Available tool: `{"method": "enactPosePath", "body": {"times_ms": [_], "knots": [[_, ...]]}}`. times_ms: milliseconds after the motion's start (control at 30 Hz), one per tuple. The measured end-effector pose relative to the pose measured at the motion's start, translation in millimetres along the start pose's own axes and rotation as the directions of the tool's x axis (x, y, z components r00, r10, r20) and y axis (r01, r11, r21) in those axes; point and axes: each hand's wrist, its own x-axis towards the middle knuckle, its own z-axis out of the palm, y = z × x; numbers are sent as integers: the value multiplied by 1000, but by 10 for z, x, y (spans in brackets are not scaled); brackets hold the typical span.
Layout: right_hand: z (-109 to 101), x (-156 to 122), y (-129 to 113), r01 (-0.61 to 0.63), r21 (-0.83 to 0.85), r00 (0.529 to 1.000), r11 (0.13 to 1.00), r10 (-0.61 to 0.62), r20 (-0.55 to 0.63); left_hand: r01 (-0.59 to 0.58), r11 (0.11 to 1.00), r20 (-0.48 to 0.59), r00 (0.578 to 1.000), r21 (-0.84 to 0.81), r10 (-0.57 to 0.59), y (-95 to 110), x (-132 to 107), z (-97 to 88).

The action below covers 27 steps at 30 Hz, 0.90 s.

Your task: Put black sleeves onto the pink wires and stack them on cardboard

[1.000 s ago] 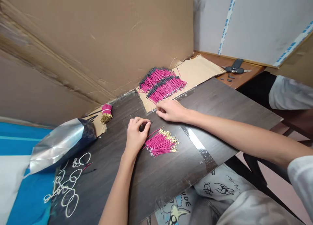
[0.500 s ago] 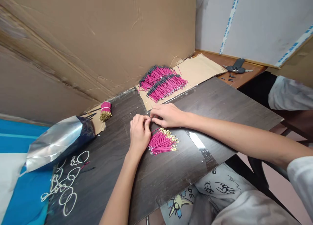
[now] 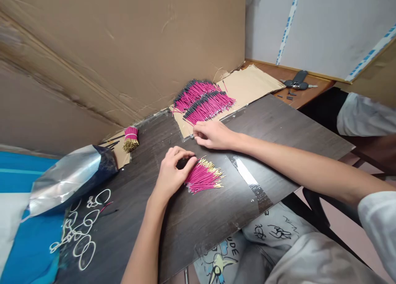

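A loose pile of pink wires with gold tips (image 3: 203, 177) lies on the dark wooden board (image 3: 272, 135). My left hand (image 3: 173, 170) rests at the pile's left end, its fingers pinched together on something small that I cannot make out. My right hand (image 3: 212, 134) lies just beyond the pile, fingers curled and pressed together near the edge of a cardboard sheet (image 3: 250, 84). On that sheet sits a larger heap of pink wires with black ends (image 3: 202, 100).
A tied bundle of pink wires (image 3: 130, 138) lies at the left by the cardboard wall. A silver foil bag (image 3: 69, 177) and several white rubber bands (image 3: 82, 230) are at the lower left. Keys (image 3: 296, 81) lie on the far table. Another person's sleeve (image 3: 361, 115) shows at right.
My hands met above the loose pile, then parted. The right hand has moved back toward the cardboard sheet and the left has settled at the pile's left end.
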Motion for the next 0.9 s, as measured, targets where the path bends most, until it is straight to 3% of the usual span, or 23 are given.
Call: {"method": "enactPosePath", "body": {"times_ms": [100,400,633,767,900], "knots": [[-15,10,73,-75,16,997,997,75,-25,-17,1000,117,993,-19,19,48,-18,-22],[-4,28,81,-109,29,994,994,109,2,-8,1000,263,965,-2,9,116,-4,-4],[-11,25,95,-109,59,994,992,110,-8,-4,1000,250,968,-2,4,90,-21,27],[-15,16,50,-49,172,998,984,54,-27,143,981,214,970,-134,-113,45,-30,2],[34,-20,-105,42,265,994,963,-12,-113,263,900,180,961,-347,-211,43,-33,-7]]}}
